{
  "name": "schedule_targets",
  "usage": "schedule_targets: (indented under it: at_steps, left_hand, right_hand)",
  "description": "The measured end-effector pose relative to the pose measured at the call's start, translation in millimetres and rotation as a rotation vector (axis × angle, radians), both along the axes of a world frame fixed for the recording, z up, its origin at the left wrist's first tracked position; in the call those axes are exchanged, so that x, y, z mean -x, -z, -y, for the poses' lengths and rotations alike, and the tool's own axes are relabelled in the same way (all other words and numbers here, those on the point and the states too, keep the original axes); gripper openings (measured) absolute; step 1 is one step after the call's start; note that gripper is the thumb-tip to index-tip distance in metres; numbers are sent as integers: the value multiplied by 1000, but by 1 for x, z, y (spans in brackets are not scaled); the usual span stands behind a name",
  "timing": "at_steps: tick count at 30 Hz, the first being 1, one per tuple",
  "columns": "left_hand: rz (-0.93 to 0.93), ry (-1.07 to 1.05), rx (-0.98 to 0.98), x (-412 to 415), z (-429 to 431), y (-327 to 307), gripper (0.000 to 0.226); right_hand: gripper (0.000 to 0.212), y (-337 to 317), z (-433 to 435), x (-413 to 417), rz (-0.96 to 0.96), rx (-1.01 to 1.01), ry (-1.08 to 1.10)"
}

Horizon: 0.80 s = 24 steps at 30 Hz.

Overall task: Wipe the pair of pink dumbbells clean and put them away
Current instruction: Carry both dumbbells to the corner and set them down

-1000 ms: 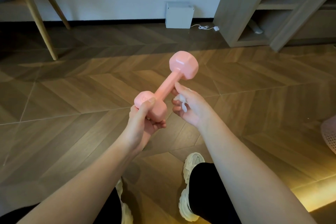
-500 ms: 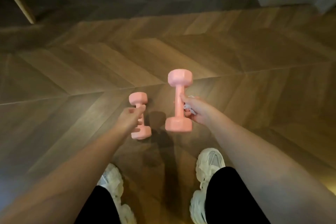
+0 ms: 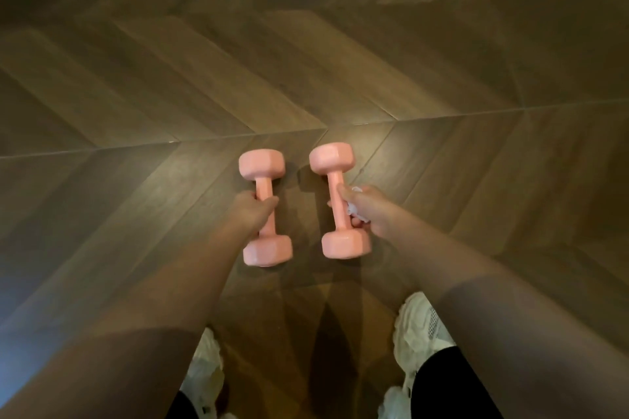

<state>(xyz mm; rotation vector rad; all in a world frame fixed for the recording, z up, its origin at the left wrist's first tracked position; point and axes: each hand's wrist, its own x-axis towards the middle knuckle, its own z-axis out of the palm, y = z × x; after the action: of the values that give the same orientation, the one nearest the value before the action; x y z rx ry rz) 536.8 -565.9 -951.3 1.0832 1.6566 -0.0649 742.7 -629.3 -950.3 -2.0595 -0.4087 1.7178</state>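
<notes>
The 2 pink dumbbells lie side by side near the middle of the view, well in front of the person's feet, their handles running roughly parallel away from the camera. The left dumbbell (image 3: 264,185) has its handle wrapped by the left hand (image 3: 253,211), with the fingers curled around the bar between the 2 hexagonal heads. The right dumbbell (image 3: 335,180) tilts slightly, its far head leaning left, and the right hand (image 3: 367,213) grips its handle from the right side, thumb laid along the bar. A crumpled white wipe (image 3: 351,208) is pinched between that palm and the handle. Whether either dumbbell touches the wooden chevron floor (image 3: 442,78) or hangs just above it cannot be told; dark shadows sit beside and below them. Nearer the camera, the right white shoe (image 3: 420,326) and the left white shoe (image 3: 204,364) stand apart, with a black trouser leg (image 3: 449,384) above the right one.
</notes>
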Motion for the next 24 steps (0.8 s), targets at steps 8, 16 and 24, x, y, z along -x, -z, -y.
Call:
schedule_targets:
  at_steps: [8,16,24]
  left_hand:
    - [118,-94,35,3,-2,17,26]
    - [230,-172,64,1,5,18,26]
    - [185,-169,22,-7,6,25,22]
  right_hand:
    - [22,14,-5,4,-10,-25,-9]
    - [25,19,-2,6,183,-121,-52]
    - [18,24,-2,4,138,-99,-65]
